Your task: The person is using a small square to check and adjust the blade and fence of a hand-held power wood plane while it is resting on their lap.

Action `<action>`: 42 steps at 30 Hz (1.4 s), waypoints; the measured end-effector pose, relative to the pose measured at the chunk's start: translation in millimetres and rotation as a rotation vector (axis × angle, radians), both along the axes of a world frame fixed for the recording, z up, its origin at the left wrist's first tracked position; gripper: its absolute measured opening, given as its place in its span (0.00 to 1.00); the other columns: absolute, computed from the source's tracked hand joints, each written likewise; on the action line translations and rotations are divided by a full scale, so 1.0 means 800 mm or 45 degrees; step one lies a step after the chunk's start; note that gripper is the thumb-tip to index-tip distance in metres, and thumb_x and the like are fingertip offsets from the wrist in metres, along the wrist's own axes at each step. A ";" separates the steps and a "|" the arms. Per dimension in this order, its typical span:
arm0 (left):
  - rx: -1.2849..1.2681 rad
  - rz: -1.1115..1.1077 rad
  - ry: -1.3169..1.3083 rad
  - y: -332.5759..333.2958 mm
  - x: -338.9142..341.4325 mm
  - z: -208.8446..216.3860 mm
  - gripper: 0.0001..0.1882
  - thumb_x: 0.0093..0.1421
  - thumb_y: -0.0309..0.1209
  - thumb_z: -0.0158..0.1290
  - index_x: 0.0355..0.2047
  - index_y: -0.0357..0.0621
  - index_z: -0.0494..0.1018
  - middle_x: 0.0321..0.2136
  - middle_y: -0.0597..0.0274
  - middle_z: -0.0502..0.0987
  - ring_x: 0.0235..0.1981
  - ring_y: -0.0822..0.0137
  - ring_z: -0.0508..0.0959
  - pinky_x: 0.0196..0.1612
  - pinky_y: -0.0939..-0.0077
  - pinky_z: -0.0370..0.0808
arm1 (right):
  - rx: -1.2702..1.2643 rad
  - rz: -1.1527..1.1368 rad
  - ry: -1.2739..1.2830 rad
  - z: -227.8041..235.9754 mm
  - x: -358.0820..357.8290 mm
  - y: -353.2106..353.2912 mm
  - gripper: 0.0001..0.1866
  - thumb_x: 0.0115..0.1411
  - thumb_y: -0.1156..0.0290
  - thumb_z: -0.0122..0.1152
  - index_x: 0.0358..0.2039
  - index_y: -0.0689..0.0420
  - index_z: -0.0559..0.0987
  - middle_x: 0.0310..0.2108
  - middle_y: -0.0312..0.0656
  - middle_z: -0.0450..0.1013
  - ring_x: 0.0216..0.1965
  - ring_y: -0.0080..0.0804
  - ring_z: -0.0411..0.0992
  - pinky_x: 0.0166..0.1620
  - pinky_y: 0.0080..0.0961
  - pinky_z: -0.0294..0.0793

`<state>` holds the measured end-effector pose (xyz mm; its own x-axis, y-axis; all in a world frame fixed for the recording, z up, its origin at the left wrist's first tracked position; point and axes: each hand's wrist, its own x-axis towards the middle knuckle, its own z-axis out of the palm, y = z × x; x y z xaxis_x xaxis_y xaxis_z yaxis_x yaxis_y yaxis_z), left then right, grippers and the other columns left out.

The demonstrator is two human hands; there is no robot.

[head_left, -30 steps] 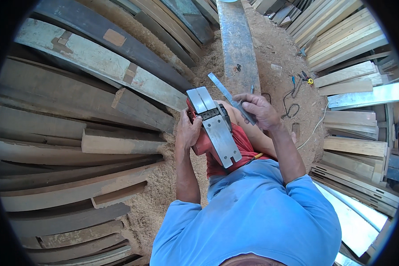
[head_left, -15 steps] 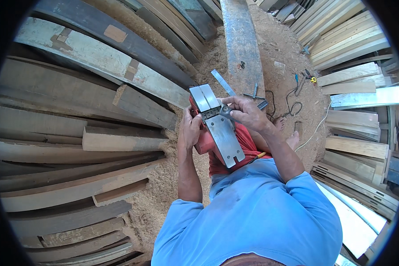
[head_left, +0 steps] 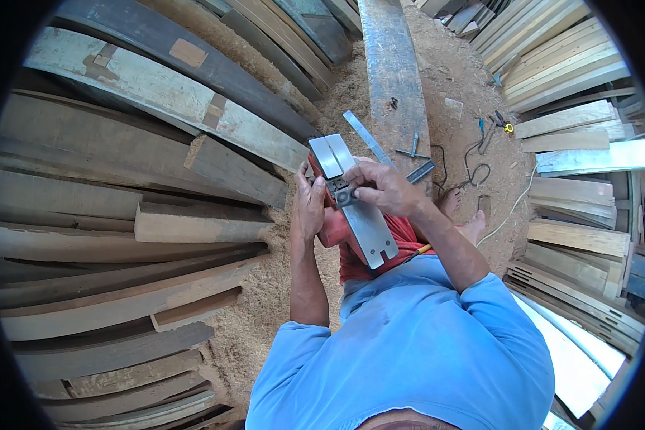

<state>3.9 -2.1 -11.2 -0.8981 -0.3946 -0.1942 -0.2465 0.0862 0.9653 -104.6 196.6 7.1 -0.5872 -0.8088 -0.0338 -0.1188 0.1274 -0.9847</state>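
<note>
A red electric hand planer (head_left: 371,233) rests upside down against my lap, its shiny metal sole plates facing up. My left hand (head_left: 310,204) is wrapped around the planer's left side, fingers near the cutter slot. Over the slot, my right hand (head_left: 388,188) pinches a small dark wrench (head_left: 345,196) with a rounded end, set against the cutter block; its far end is hidden by my fingers. A flat metal ruler (head_left: 365,135) lies just beyond my right hand. By my right wrist are a grey metal block (head_left: 421,171) and a T-shaped metal tool (head_left: 413,148).
A worn plank bench (head_left: 394,68) runs ahead, with small dark parts (head_left: 392,104) on it. Stacked boards (head_left: 193,229) line the left, more timber (head_left: 570,236) the right. A dark cable (head_left: 473,163) and a yellow tool (head_left: 508,128) lie on the sawdust floor.
My right hand has swung the wrench, turning its handle up under my fingers over the cutter block. The grey block is more exposed. My left hand keeps its hold on the planer.
</note>
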 end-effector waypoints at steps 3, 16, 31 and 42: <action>-0.211 -0.198 0.077 -0.004 0.000 0.000 0.48 0.63 0.38 0.57 0.73 0.28 0.42 0.63 0.32 0.67 0.66 0.44 0.69 0.69 0.54 0.64 | -0.045 -0.107 0.063 0.005 0.017 -0.012 0.11 0.60 0.82 0.62 0.44 0.64 0.80 0.44 0.45 0.74 0.47 0.34 0.77 0.52 0.31 0.76; -0.319 -0.204 -0.144 -0.004 -0.003 0.010 0.44 0.70 0.38 0.53 0.74 0.32 0.41 0.66 0.32 0.64 0.67 0.45 0.69 0.71 0.58 0.62 | 0.039 -0.236 0.544 -0.010 0.039 -0.001 0.12 0.56 0.77 0.69 0.42 0.61 0.83 0.48 0.53 0.77 0.50 0.52 0.75 0.56 0.44 0.74; -0.044 -0.043 0.049 0.004 0.001 0.015 0.41 0.78 0.55 0.33 0.73 0.28 0.43 0.57 0.40 0.73 0.54 0.58 0.78 0.59 0.66 0.74 | 0.024 -0.435 0.605 -0.029 0.038 -0.026 0.10 0.58 0.76 0.67 0.41 0.59 0.85 0.46 0.50 0.75 0.54 0.51 0.72 0.59 0.43 0.71; -0.012 -0.009 0.058 0.005 -0.001 0.010 0.38 0.79 0.52 0.32 0.73 0.31 0.44 0.55 0.41 0.74 0.48 0.62 0.80 0.50 0.71 0.79 | 0.037 -0.434 0.780 -0.027 0.032 -0.031 0.09 0.60 0.78 0.65 0.41 0.58 0.83 0.47 0.49 0.76 0.49 0.53 0.74 0.55 0.45 0.71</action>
<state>3.1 1.6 -3.0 -0.9087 -0.3898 -0.1495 -0.2017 0.0965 0.9747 -79.3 171.9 -14.6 -0.7281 -0.5798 0.3657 -0.6002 0.2817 -0.7486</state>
